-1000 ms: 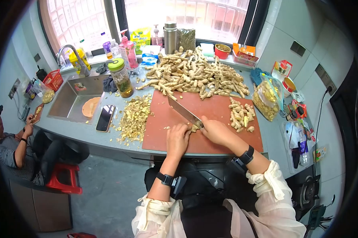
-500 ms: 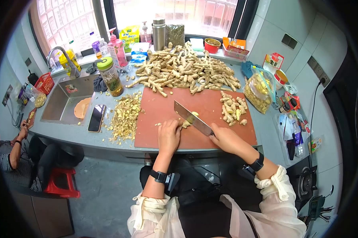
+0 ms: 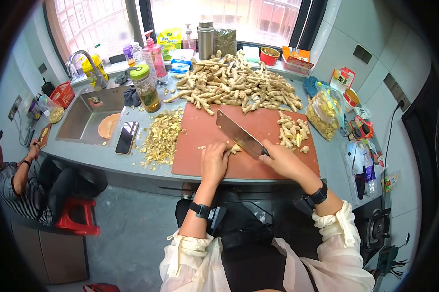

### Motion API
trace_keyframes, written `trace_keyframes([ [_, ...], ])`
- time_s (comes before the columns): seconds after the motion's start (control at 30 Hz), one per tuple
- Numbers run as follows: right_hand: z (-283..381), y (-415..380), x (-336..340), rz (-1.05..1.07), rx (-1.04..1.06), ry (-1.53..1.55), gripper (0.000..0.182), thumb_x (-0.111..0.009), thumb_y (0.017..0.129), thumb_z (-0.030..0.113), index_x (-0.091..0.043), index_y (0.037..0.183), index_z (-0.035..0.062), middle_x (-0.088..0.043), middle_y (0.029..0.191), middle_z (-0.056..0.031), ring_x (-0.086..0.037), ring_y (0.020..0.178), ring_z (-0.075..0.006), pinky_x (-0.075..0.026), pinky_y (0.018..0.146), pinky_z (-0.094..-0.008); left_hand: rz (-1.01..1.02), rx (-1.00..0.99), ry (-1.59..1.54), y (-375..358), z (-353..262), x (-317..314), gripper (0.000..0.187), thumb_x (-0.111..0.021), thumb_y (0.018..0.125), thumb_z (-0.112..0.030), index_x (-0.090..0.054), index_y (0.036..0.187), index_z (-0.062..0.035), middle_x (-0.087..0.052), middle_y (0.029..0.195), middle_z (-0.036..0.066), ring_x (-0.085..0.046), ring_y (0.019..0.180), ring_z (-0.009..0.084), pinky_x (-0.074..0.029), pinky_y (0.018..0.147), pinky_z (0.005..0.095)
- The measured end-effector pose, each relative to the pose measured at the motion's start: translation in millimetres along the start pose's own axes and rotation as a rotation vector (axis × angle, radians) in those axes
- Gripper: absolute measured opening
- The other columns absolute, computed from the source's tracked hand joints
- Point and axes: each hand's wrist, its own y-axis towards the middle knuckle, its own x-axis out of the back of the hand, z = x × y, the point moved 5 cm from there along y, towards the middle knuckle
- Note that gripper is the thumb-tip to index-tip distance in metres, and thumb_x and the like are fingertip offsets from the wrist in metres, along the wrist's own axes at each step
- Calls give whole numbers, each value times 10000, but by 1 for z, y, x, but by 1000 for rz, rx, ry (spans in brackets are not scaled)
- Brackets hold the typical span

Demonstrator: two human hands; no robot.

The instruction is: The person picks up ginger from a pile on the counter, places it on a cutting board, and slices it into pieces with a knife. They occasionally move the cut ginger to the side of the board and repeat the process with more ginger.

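In my right hand (image 3: 280,161) is the handle of a cleaver (image 3: 242,136), its broad blade slanting to the far left over the reddish-brown cutting board (image 3: 200,129). The fingers of my left hand (image 3: 214,164) are curled on the board against a small piece of ginger (image 3: 235,149), just left of the blade. Several cut ginger pieces (image 3: 293,132) lie at the board's right side. Beyond the board rises a big pile of whole ginger (image 3: 239,82). Thin ginger slices or trimmings (image 3: 162,138) are heaped along its left edge.
Left of the trimmings are a phone (image 3: 127,138), a lidded jar (image 3: 146,90) and a sink (image 3: 85,119). A bag of ginger pieces (image 3: 324,114) stands on the right. At far left another person (image 3: 19,180) sits on a red stool (image 3: 78,216), a small board in hand.
The cleaver has moved slightly away from me, and the pale slice seen by its blade is no longer visible. My left hand stays by the ginger. The whole view has shifted a little.
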Motion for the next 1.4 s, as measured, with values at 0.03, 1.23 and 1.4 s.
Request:
trace_keyframes([
  [0.03,4,-2,2,21,-9,-13,307,-637,970,213,-466,1115,3,-677,966,-294,-647,952,-492,-492,808,-555,-17,-6,-15,0,-1,0,110,-720,863,-116,-715,971,-96,-716,1041,63,-638,1011,294,-460,882,419],
  [1.23,0,3,-8,204,-48,-242,433,-548,1060,192,-455,1441,8,-646,1183,-297,-624,1062,-479,-496,901,-494,-98,-20,-70,-3,16,-27,68,-626,862,-95,-614,929,-87,-605,963,86,-576,997,285,-424,873,417],
  [1.4,-30,40,-40,25,84,-76,497,-608,981,62,-452,1443,-39,-656,1162,-312,-645,1099,-459,-501,939,-474,-149,-13,-6,-4,16,-28,66,-626,837,-112,-642,900,-100,-646,946,88,-616,1031,295,-456,937,478],
])
